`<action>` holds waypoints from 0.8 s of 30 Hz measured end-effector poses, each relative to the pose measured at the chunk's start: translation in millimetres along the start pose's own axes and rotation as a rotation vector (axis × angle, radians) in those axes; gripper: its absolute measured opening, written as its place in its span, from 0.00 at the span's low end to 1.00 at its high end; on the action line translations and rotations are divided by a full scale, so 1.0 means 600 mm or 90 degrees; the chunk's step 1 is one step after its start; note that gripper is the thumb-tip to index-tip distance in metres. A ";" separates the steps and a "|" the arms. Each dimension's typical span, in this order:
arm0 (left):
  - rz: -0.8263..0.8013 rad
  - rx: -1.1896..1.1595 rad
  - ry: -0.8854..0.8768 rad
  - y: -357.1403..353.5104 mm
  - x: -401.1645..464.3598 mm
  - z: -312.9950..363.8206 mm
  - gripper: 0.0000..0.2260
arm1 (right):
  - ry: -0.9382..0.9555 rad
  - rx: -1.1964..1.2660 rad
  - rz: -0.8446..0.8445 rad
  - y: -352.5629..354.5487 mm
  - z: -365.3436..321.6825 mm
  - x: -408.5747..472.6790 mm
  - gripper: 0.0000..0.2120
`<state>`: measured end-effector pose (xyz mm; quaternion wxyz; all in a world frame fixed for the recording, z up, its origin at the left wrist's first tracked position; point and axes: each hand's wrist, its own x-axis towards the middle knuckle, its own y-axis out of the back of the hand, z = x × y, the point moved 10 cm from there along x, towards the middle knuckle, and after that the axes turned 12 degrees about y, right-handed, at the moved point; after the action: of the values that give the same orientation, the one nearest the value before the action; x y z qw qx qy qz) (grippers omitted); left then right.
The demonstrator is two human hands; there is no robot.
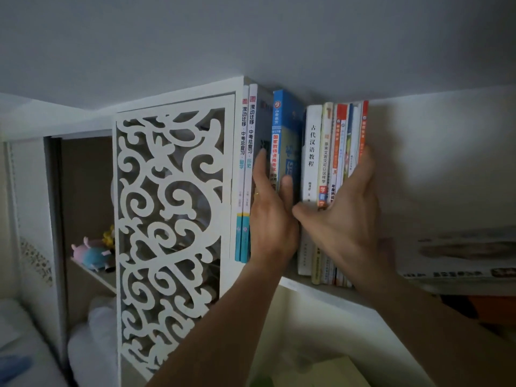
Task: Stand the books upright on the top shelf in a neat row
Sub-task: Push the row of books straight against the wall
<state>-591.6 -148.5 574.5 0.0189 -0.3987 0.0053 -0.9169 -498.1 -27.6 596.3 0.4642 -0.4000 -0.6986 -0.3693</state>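
Observation:
Books stand upright on the top shelf [304,287] just under the ceiling. Two thin white-and-teal books [245,141] and a grey one [264,118] lean against the shelf's left wall. My left hand [272,219] pinches the blue book [287,127], fingers on its left side and thumb on its right. My right hand [349,216] spans a group of books: the thumb is by the white book [312,141], and the fingers curl round the right side of several thin colourful books [344,129]. A narrow gap separates the blue book from the white one.
A white carved lattice panel [170,205] forms the shelf unit's left side. Behind it, plush toys [92,252] sit on a lower shelf. A large book [460,258] lies flat on the top shelf to the right. The ceiling is close above the books.

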 end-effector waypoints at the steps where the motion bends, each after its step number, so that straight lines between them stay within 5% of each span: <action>1: -0.013 0.011 -0.032 -0.001 -0.008 0.004 0.24 | 0.015 0.003 -0.018 -0.004 0.000 0.002 0.55; 6: 0.134 0.334 -0.219 0.035 -0.039 0.015 0.26 | 0.077 0.076 -0.085 -0.049 -0.001 -0.004 0.52; 8: 0.139 0.324 -0.214 0.041 -0.022 -0.004 0.26 | 0.074 0.068 -0.045 -0.062 0.002 -0.007 0.44; 12: 0.146 0.356 -0.403 0.010 -0.030 -0.017 0.23 | 0.056 -0.068 0.038 -0.078 -0.006 -0.008 0.37; 18: 0.138 0.419 -0.271 0.046 0.002 -0.021 0.27 | 0.029 -0.091 0.086 -0.096 -0.011 -0.006 0.37; 24: 0.023 0.436 -0.404 0.021 -0.075 -0.020 0.26 | -0.073 0.054 0.011 -0.078 0.035 -0.017 0.37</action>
<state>-569.2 -159.1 533.1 0.1660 -0.6299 -0.2971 -0.6982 -545.3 -30.4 573.7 0.4433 -0.4062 -0.7356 -0.3121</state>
